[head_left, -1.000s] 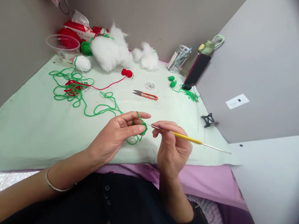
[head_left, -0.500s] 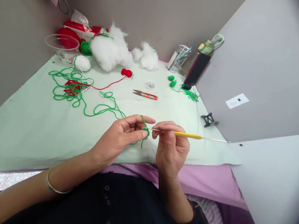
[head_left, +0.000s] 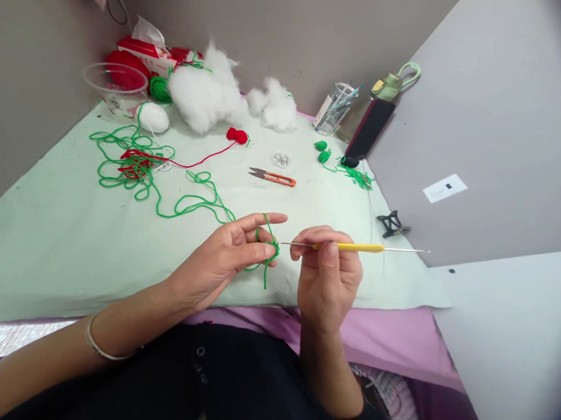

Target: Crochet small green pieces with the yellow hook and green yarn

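Observation:
My left hand (head_left: 233, 251) pinches a small green crochet piece (head_left: 276, 252) between thumb and fingers. Its index finger is stretched out, with green yarn (head_left: 268, 227) running over it, and a short tail hangs below the piece. In my right hand (head_left: 328, 276) is a crochet hook (head_left: 361, 247) with a yellow handle, gripped like a pen. The hook's thin metal tip reaches left to the edge of the green piece; whether it sits inside a loop is too small to tell. Loose green yarn (head_left: 200, 199) trails from the left hand across the table.
Orange thread snips (head_left: 273, 176) and a small clear dish (head_left: 281, 160) lie beyond my hands. A red crochet piece (head_left: 237, 136), white stuffing (head_left: 206, 94) and a clear tub (head_left: 114, 92) stand farther back. To the right are a phone (head_left: 369, 130) and a black stand (head_left: 392, 224).
My right hand has moved slightly right with the crochet hook, which now lies more level. The green yarn from the piece to my left index finger is drawn longer.

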The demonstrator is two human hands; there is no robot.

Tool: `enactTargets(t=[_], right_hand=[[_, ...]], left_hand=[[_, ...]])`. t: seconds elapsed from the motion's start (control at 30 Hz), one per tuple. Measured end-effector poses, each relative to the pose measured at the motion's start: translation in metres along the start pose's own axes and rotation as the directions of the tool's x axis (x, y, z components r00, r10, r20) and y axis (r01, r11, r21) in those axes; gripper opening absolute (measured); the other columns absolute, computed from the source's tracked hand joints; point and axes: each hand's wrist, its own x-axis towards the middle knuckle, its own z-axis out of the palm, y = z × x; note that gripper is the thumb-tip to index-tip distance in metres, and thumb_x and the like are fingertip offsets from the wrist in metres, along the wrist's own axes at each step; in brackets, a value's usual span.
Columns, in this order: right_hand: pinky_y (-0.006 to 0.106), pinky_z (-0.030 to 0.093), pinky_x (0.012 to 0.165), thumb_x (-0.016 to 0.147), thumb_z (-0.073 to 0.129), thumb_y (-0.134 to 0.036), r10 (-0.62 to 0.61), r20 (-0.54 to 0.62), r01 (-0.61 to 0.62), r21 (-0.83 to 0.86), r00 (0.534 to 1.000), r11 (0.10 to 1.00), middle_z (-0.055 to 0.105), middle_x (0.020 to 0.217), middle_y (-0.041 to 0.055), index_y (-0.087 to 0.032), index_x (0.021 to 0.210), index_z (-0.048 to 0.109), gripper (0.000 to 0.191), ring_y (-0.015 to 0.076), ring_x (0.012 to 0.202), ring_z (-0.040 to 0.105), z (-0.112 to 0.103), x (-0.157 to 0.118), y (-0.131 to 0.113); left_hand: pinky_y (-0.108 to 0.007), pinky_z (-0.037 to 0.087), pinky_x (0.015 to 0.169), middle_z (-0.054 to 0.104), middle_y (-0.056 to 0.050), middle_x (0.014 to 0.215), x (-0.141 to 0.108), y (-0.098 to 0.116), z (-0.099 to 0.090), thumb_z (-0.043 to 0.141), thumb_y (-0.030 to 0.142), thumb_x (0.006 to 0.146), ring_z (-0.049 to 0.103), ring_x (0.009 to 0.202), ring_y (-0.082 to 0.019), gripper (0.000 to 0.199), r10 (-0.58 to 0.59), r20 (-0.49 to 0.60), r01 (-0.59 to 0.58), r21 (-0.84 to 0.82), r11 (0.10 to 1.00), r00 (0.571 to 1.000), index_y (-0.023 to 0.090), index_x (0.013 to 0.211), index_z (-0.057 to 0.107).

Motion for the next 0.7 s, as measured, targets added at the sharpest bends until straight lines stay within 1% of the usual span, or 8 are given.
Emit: enactTargets(t=[0.13, 0.27, 0.37, 0.53, 0.6, 0.7], right_hand=[[0.027, 0.054, 0.06, 0.105, 0.057, -0.029, 0.003, 0.001, -0.003, 0.013, 1.0, 1.0, 0.069, 0.081, 0.0008, -0.023, 0.093, 0.072, 0.02, 0.012, 0.066, 0.063, -0.0003, -0.0008, -0.0002], [0.028, 0.055, 0.058, 0.105, 0.055, -0.031, -0.002, 0.019, 0.003, -0.037, 1.0, 0.999, 0.068, 0.08, 0.0013, -0.022, 0.092, 0.07, 0.022, 0.0129, 0.065, 0.062, -0.0003, -0.0022, -0.0008], [0.029, 0.054, 0.059, 0.106, 0.054, -0.031, -0.012, 0.028, 0.013, -0.045, 1.0, 0.999, 0.069, 0.083, 0.002, -0.022, 0.094, 0.069, 0.022, 0.0131, 0.066, 0.063, 0.0001, -0.0036, 0.0004], [0.031, 0.055, 0.062, 0.105, 0.056, -0.033, -0.013, 0.075, 0.016, -0.043, 0.997, 0.999, 0.072, 0.089, 0.0032, -0.024, 0.1, 0.072, 0.019, 0.0141, 0.071, 0.064, 0.0012, -0.0061, 0.0046], [0.031, 0.055, 0.063, 0.105, 0.057, -0.033, -0.002, 0.058, 0.004, -0.032, 0.998, 0.999, 0.071, 0.088, 0.0026, -0.024, 0.1, 0.072, 0.019, 0.0139, 0.07, 0.064, 0.0013, -0.0069, 0.0057], [0.029, 0.053, 0.062, 0.104, 0.059, -0.031, 0.001, 0.013, -0.001, 0.014, 1.0, 1.0, 0.071, 0.087, 0.0015, -0.024, 0.1, 0.074, 0.018, 0.0127, 0.069, 0.064, 0.0012, -0.0074, 0.0062]], left_hand=[[-0.026, 0.046, 0.077, 0.063, 0.002, 0.085, -0.0003, 0.0, 0.0001, 0.085, 0.021, 0.079, 0.058, 0.077, -0.012, 0.039, 0.047, -0.012, -0.046, 0.052, 0.998, 0.999, 0.022, 0.118, 0.079], [-0.024, 0.044, 0.074, 0.063, 0.002, 0.083, -0.0004, -0.0003, -0.0006, 0.087, 0.021, 0.079, 0.054, 0.077, -0.011, 0.039, 0.11, -0.043, -0.105, 0.105, 0.989, 0.993, 0.022, 0.117, 0.079], [-0.024, 0.044, 0.075, 0.063, 0.002, 0.084, -0.0007, -0.0004, -0.0011, 0.087, 0.022, 0.078, 0.054, 0.078, -0.012, 0.042, 0.135, -0.065, -0.125, 0.135, 0.983, 0.989, 0.023, 0.12, 0.078], [-0.025, 0.046, 0.08, 0.064, 0.003, 0.082, 0.0002, -0.0009, -0.0008, 0.087, 0.021, 0.08, 0.058, 0.08, -0.013, 0.046, 0.143, -0.031, -0.138, 0.119, 0.983, 0.989, 0.024, 0.124, 0.076], [-0.024, 0.046, 0.078, 0.063, 0.003, 0.083, 0.0007, -0.0012, -0.0004, 0.087, 0.021, 0.08, 0.057, 0.08, -0.012, 0.041, 0.148, -0.028, -0.143, 0.118, 0.983, 0.989, 0.025, 0.12, 0.078], [-0.023, 0.044, 0.075, 0.062, 0.001, 0.086, 0.0012, -0.0018, 0.0001, 0.087, 0.023, 0.08, 0.055, 0.081, -0.012, 0.027, 0.167, -0.035, -0.161, 0.135, 0.978, 0.985, 0.024, 0.107, 0.083]])
